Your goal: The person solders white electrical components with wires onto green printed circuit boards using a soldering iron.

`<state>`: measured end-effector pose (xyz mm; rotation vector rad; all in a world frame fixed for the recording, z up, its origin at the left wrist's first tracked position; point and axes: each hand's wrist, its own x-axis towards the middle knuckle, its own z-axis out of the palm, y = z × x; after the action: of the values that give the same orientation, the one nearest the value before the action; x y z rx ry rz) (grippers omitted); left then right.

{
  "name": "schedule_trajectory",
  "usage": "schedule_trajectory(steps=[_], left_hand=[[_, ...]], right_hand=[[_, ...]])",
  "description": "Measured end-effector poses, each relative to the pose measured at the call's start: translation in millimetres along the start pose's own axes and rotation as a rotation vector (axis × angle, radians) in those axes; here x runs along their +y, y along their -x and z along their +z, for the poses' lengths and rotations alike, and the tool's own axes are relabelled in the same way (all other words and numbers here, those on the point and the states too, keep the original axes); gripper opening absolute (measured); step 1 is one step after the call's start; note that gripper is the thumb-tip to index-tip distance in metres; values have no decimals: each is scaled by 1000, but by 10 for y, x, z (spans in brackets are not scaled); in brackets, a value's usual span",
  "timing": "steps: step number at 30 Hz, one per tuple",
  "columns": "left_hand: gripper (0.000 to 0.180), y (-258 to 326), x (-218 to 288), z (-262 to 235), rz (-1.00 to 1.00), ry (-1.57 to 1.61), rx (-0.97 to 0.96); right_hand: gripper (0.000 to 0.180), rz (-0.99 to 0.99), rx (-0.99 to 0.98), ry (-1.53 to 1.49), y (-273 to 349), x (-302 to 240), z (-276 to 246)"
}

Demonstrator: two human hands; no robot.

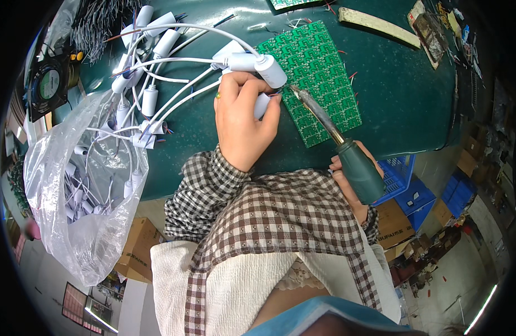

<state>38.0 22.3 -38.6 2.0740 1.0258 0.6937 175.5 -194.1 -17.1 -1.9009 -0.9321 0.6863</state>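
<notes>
My left hand (244,115) is closed around a white cylindrical connector with wires (262,105), its fingers bent at the left edge of a green circuit board panel (319,78). Just above those fingers lies another white connector (271,70) with a white cable. In my right hand (350,179) is a soldering iron (361,171) with a dark green handle. Its tip meets the board's left side, close to my left fingertips; whether it touches a wire is too small to tell. Several coloured wires stick out along the panel's edges.
More white connectors and cables (151,101) are heaped at the left, beside a clear plastic bag (84,207) of the same parts. A small fan (48,84) stands at the far left. A pale strip (378,27) and a soldering stand (428,33) lie at the back right.
</notes>
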Motion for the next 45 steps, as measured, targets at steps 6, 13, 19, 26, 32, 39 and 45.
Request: schedule_trajectory(steps=[6,13,19,26,32,39,45], left_hand=[[17,25,-61,-64,34,78,-67],[16,11,-94,-84,94,68,-98],[14,14,-86,-44,77,72,-73],[13,47,-78,65,73,48,25],[15,65,-80,86,92,3,27],[16,75,-62,104,102,-34,38],[16,72,-65,98,96,-27,34]], right_hand=[[60,28,0,-4,-9,-26,-9],[61,93,-3,1,-7,-75,-25],[63,109,20,2,15,-61,-23],[63,137,-39,54,37,-41,-53],[59,37,-39,43,56,0,-21],[57,-44,-61,21,21,28,-21],[58,12,-53,-4,37,8,-5]])
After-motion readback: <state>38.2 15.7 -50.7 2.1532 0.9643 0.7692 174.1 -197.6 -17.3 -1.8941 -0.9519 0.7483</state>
